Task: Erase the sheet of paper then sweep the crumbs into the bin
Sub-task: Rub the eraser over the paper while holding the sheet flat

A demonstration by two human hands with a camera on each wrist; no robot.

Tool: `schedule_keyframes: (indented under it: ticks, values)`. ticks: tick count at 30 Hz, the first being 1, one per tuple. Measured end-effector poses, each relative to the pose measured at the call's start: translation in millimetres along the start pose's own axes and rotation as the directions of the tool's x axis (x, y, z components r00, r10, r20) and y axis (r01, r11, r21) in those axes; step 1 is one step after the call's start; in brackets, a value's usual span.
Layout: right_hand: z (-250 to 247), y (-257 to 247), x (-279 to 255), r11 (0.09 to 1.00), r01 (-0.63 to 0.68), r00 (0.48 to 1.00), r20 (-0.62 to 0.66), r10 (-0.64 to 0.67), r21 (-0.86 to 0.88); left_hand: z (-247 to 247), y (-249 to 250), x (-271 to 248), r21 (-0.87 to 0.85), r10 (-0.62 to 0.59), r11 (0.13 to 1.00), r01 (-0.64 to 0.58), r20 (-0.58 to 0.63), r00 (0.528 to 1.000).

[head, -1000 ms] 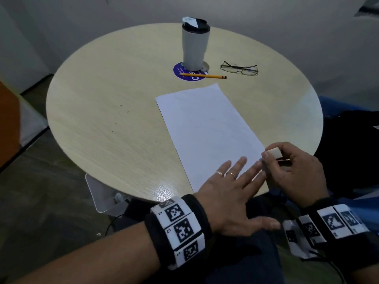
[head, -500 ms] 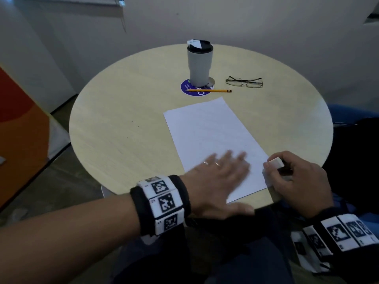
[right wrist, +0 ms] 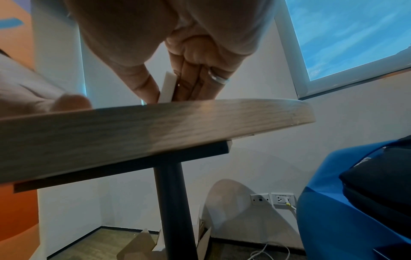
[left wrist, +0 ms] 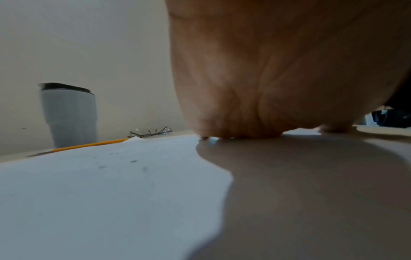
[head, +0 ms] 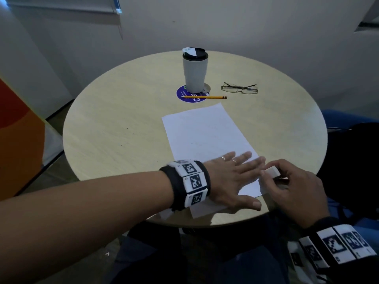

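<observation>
A white sheet of paper [head: 207, 133] lies on the round wooden table [head: 114, 138], its near end at the table's front edge. My left hand [head: 233, 177] lies flat on that near end, fingers straight and spread, pressing the sheet [left wrist: 106, 184] down. Just to its right, my right hand [head: 295, 187] pinches a white eraser [head: 271, 172] between thumb and fingers at the paper's near right corner. In the right wrist view the eraser [right wrist: 168, 88] stands on edge at the table rim. A few small dark crumbs [left wrist: 133, 161] dot the paper.
At the back of the table stand a grey lidded cup [head: 195, 71] on a blue coaster [head: 184, 95], a yellow pencil [head: 205, 97] and glasses [head: 240, 88]. A cardboard box [right wrist: 142, 244] sits on the floor by the table's black post [right wrist: 173, 202]. A blue seat [right wrist: 347, 211] is at the right.
My left hand swept left across the sheet's near end and has come back right beside the eraser. The right hand stayed at the paper's corner with the eraser. The head view rose.
</observation>
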State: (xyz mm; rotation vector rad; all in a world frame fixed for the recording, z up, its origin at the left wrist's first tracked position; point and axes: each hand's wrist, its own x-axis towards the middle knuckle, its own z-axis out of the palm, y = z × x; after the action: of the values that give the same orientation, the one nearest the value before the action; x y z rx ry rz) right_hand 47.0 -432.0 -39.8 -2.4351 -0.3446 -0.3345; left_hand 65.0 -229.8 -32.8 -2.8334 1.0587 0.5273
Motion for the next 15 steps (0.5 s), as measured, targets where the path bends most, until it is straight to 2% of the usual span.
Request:
schedule_keyframes:
  ticks: [3, 5, 6, 8, 9, 10, 11, 12, 13, 14, 15]
  values:
    - [-1, 0, -1, 1.0, -0.018, 1.0, -0.001, 0.018, 0.009, 1, -11, 10, -0.07, -0.058, 0.996, 0.06, 0.017, 0.998]
    - [-1, 0, 0, 0.999, -0.036, 0.999, -0.008, 0.036, 0.01, 1, -30, 3, -0.115, -0.197, 0.974, 0.197, 0.012, 0.98]
    - [-1, 0, 1, 0.999, -0.047, 0.999, -0.005, 0.047, 0.012, 0, -39, -4, -0.124, -0.298, 0.946, 0.299, 0.025, 0.954]
    - [0, -2, 2, 0.997, -0.076, 0.997, 0.008, 0.076, 0.027, 1, -53, -19, -0.142, -0.513, 0.844, 0.517, 0.067, 0.856]
    - [0, -2, 2, 0.996, -0.087, 0.996, 0.013, 0.087, 0.034, 1, -56, -25, -0.171, -0.596, 0.781, 0.601, 0.083, 0.798]
    - [0, -2, 2, 0.995, -0.091, 0.996, 0.016, 0.091, 0.037, 2, -54, -30, -0.204, -0.637, 0.741, 0.639, 0.086, 0.766]
    - [0, -3, 2, 0.995, -0.091, 0.996, 0.016, 0.09, 0.034, 2, -48, -34, -0.226, -0.62, 0.754, 0.616, 0.06, 0.782]
    - [-1, -3, 1, 0.995, -0.091, 0.996, 0.014, 0.091, 0.031, 4, -38, -38, -0.222, -0.534, 0.823, 0.523, 0.013, 0.846]
    - [-1, -3, 0, 0.995, -0.094, 0.996, 0.013, 0.093, 0.032, 5, -27, -43, -0.182, -0.382, 0.91, 0.372, -0.022, 0.924]
    - [-2, -4, 0, 0.995, -0.098, 0.995, 0.014, 0.097, 0.035, 8, -16, -48, -0.119, -0.206, 0.972, 0.203, -0.015, 0.978]
    - [-2, -5, -1, 0.994, -0.102, 0.995, 0.014, 0.102, 0.035, 11, -10, -54, -0.069, -0.068, 0.995, 0.068, 0.013, 0.998]
